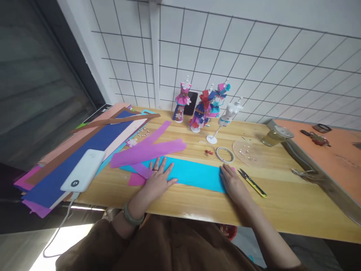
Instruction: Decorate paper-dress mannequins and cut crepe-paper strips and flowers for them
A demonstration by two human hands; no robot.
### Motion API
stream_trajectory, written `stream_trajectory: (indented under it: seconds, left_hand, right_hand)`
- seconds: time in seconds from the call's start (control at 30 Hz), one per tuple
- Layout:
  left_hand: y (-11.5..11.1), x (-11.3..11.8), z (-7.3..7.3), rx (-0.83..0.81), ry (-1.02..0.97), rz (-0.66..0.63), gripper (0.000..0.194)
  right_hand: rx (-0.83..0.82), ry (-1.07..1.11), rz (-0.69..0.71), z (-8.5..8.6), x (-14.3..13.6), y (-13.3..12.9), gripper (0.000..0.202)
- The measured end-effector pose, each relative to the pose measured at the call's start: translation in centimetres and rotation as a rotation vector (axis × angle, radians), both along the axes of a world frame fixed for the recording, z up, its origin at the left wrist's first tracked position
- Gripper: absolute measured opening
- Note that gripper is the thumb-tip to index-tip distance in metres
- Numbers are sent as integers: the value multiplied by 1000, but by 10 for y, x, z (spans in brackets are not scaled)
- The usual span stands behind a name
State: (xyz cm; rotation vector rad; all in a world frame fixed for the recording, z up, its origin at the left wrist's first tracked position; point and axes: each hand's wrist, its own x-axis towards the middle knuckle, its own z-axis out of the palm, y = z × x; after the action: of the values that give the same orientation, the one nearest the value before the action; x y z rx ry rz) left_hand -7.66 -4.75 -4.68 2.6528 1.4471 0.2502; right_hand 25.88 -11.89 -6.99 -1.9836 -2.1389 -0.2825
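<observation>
A strip of bright blue crepe paper lies lengthwise before me on the wooden table. My left hand rests flat on its left part, fingers spread, a ring on one finger. At the strip's right end lies my right hand, palm down, its fingers close together and flat over the edge. Magenta paper peeks out from under the blue strip. Purple paper strips lie across its left end. Just right of my right hand are yellow-handled thread snips, with a roll of tape behind the hand.
Stacked coloured paper at left carries a white power bank with a cable. Paper-dressed mannequins and a bare white mannequin stand at the back by a phone. A lidded cup and an orange board are at right.
</observation>
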Motion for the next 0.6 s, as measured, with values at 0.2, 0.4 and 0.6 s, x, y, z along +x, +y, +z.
stream_trajectory:
  seconds: [0.2,0.4,0.6]
  left_hand:
    - [5,2,11,-72,-32,14,69]
    - [16,-10,41,-203,-262,-135,50]
    - [55,-31,58,103,-279,-126,48]
  right_hand:
    - [123,-37,54,-4,3,9,43]
    - [232,75,-8,5,-3,8,35]
    - [218,146,-24,8,-5,5,36]
